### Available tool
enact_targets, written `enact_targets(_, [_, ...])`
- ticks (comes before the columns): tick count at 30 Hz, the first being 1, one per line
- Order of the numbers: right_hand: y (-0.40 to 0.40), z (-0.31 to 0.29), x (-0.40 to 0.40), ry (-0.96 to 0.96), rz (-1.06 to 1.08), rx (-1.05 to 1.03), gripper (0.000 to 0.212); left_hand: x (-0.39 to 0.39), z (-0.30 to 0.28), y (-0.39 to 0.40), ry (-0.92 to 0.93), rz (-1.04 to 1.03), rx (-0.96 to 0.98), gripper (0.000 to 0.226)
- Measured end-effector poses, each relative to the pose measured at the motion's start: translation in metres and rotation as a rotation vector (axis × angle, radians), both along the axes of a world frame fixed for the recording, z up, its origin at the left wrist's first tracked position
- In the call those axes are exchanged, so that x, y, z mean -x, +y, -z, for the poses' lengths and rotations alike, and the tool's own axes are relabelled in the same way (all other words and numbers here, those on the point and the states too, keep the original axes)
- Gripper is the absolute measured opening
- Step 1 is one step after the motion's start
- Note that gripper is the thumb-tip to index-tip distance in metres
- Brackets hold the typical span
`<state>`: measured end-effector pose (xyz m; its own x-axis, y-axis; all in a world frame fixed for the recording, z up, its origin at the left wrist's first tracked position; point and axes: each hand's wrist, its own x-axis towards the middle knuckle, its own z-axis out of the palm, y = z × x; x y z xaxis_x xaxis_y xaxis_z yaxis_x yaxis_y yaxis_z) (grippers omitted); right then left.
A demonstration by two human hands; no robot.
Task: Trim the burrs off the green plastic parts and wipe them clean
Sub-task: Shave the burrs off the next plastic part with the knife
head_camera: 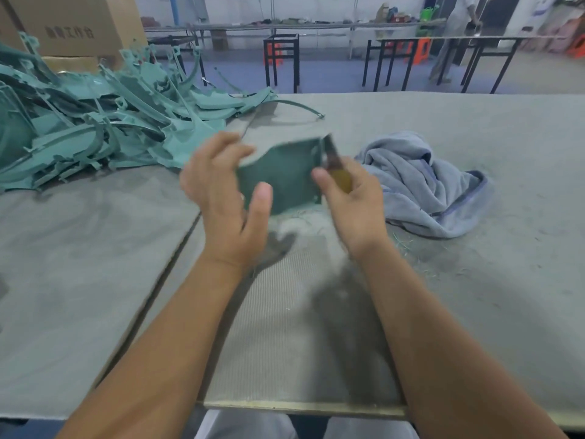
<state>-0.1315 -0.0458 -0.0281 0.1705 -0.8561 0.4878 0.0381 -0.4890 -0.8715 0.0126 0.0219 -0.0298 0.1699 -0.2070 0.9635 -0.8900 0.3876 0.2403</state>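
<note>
Green plastic part (286, 175) is being held above the grey table (474, 280), the left hand (226, 198) pinching its left edge. The right hand (351, 198) is gripping a yellow-handled knife (335, 166), blade lying along the part's right edge. More green parts (95, 122) are lying piled far left; a grey cloth (424, 185) is lying right.

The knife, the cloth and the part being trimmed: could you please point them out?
knife (331, 151): head view, on its blade.
cloth (411, 182): head view, on its crumpled middle.
part (285, 172): head view, on its flat face.
</note>
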Motion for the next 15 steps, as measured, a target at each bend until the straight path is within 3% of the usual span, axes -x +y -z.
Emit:
enact_targets(3, [-0.01, -0.003, 0.013, -0.113, 0.134, -0.177, 0.018, -0.013, 0.003, -0.004, 0.253, -0.03, 0.024, 0.018])
enact_targets(5, [-0.017, -0.003, 0.019, -0.237, 0.164, -0.339, 0.027, -0.018, 0.008, -0.008, 0.348, 0.074, -0.158, 0.008])
enact_targets(6, [-0.019, -0.001, 0.02, -0.265, 0.181, -0.41, 0.032, -0.019, 0.01, -0.01, 0.333, 0.077, -0.256, 0.016])
enact_targets(9, [-0.025, 0.005, 0.019, -0.278, 0.198, -0.534, 0.034, -0.011, 0.013, -0.016, 0.24, -0.111, -0.316, 0.019])
enact_targets(11, [-0.026, 0.006, 0.019, -0.355, 0.177, -0.59, 0.031, 0.0, 0.009, -0.02, 0.443, -0.175, -0.261, 0.01])
enact_targets(13, [-0.027, 0.004, 0.022, -0.452, 0.158, -0.645, 0.03, 0.013, 0.008, -0.025, 0.685, -0.064, -0.336, 0.008])
enact_targets(15, [-0.026, 0.003, 0.022, -0.52, 0.116, -0.686, 0.028, 0.027, 0.01, -0.028, 0.819, 0.149, -0.555, 0.014])
